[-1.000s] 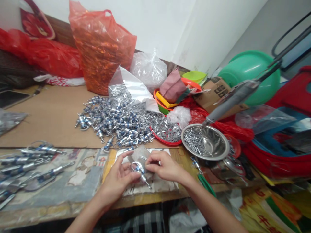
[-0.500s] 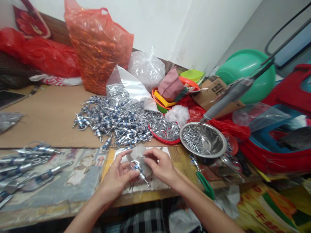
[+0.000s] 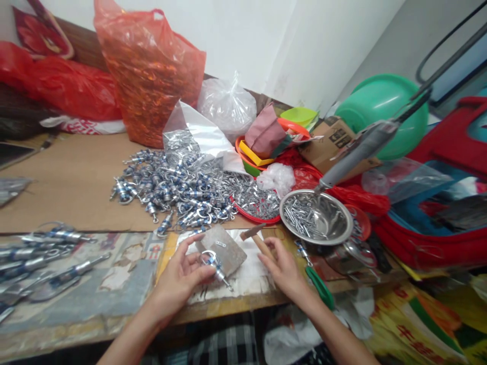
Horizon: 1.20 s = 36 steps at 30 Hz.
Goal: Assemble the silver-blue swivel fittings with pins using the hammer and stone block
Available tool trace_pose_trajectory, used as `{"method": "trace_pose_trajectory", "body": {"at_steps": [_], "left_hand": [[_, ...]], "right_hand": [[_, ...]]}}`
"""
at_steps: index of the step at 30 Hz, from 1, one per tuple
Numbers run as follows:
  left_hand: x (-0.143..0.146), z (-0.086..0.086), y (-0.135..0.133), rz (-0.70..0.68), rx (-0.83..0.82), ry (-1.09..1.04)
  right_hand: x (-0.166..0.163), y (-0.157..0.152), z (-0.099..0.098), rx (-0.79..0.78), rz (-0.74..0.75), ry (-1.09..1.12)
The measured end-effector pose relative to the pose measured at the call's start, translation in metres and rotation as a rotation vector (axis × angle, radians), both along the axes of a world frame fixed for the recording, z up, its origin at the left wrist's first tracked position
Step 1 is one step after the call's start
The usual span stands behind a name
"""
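Observation:
My left hand (image 3: 187,268) pinches a small silver-and-blue metal fitting (image 3: 215,265) with a curved hook-like ring and a thin shank, over the near-left edge of a grey square block (image 3: 228,256). On the block's top lies a small silver tag (image 3: 220,244). My right hand (image 3: 279,266), just right of the block, grips the wooden handle of a small hammer (image 3: 262,245). Its rusty head points left, at the block's far-right corner. Behind my hands is a heap of similar fittings (image 3: 167,185).
A red tray (image 3: 262,221) holds many small metal strips. Beside it stands a steel bowl (image 3: 344,230) with silver pins. A grey-handled tool (image 3: 348,149) hangs over the bowl. More fittings (image 3: 41,258) lie at left. A green-handled tool (image 3: 320,288) rests by the front edge.
My right hand has left the block and moved right, now gripping the hammer. The tag formerly at its fingertips now lies on the block. My left hand keeps holding the fitting.

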<state>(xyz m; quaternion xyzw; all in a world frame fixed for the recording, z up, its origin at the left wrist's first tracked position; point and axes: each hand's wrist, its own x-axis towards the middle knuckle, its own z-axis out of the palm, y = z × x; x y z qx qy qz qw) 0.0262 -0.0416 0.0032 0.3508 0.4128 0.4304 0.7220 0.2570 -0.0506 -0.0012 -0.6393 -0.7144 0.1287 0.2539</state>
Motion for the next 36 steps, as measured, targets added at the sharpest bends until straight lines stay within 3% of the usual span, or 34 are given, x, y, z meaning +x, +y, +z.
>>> {"method": "trace_pose_trajectory", "body": {"at_steps": [5, 8, 13, 18, 22, 26, 31, 34, 36], "left_hand": [[0.000, -0.003, 0.000, 0.016, 0.006, 0.010], [0.001, -0.003, 0.001, 0.017, 0.007, -0.002], [0.002, -0.003, 0.001, 0.018, 0.000, -0.045], [0.001, -0.005, -0.001, 0.020, 0.003, -0.046], [-0.001, -0.006, 0.000, 0.034, 0.006, -0.023], [0.001, -0.007, 0.002, 0.039, -0.003, -0.023], [0.004, 0.002, 0.000, 0.030, -0.012, 0.011], [-0.029, 0.012, -0.002, 0.123, 0.022, 0.179], [-0.072, 0.014, -0.002, 0.303, 0.116, 0.395]], "right_hand": [[-0.026, -0.015, 0.038, 0.157, 0.249, 0.076], [-0.039, -0.021, 0.040, 0.107, 0.361, -0.006], [-0.045, -0.024, 0.039, 0.085, 0.399, -0.133], [-0.045, -0.030, 0.046, 0.304, 0.353, -0.006], [-0.043, -0.035, 0.037, 0.147, 0.354, -0.109], [-0.045, -0.040, 0.030, 0.244, 0.301, -0.034], [-0.042, -0.026, 0.028, 0.043, 0.256, -0.011], [-0.022, -0.006, 0.018, 0.031, 0.075, 0.073], [-0.004, 0.004, 0.007, -0.057, -0.016, 0.099]]}}
